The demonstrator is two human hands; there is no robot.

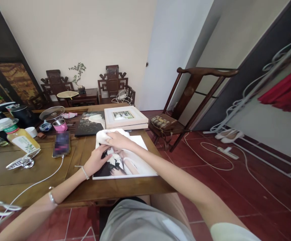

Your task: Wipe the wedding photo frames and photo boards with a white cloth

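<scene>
A large photo print on a white panel point(145, 169) lies flat at the near edge of the wooden table point(82, 185). My right hand point(119, 140) is closed on a white cloth point(102, 136) and presses it against the panel's far left part. Just below it, my left hand point(99, 160) rests on the panel's left side, fingers spread and thumb pointing right. A bracelet circles that wrist. Part of the picture is hidden under both hands and the cloth.
Behind the panel are stacked white frames point(142, 119) and a dark photo panel point(90, 122). To the left lie a phone point(62, 144) on a charging cable, a silver hair clip point(24, 160), a juice-coloured bottle point(22, 139) and a pink cup point(60, 126). A wooden chair point(193, 97) holds a bag.
</scene>
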